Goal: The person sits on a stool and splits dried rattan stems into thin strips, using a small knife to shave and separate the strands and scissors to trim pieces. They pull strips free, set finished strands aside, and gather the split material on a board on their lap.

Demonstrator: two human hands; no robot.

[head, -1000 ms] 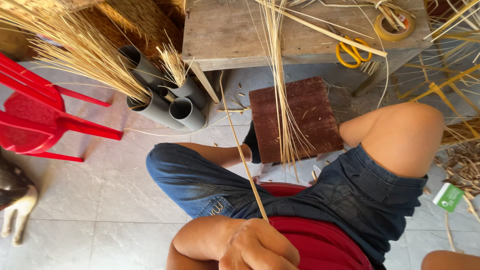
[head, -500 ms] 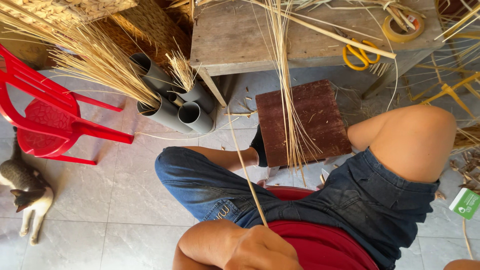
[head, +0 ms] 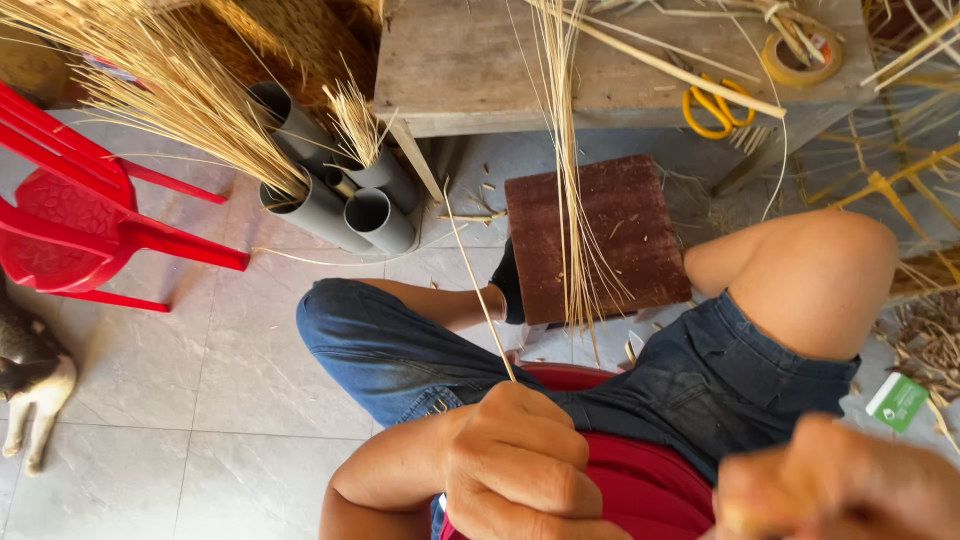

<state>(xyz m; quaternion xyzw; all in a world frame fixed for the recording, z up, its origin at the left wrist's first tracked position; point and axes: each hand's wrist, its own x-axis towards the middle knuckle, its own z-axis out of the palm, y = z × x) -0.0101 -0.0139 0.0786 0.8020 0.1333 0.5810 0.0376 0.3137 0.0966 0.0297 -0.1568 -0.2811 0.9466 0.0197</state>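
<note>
Head view: thin straw strip (head: 478,290) in left hand (head: 525,465)

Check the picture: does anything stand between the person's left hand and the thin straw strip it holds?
No. The left hand is closed directly around the thin pale straw strip, which rises from the fist over the denim-clad leg. Nothing visible lies between them.

The left hand (head: 525,465) closed around a thin straw strand (head: 478,290) rising toward the wooden bench (head: 470,65); the right hand (head: 840,490) was blurred at the lower edge, near grey pipes (head: 335,195).
</note>
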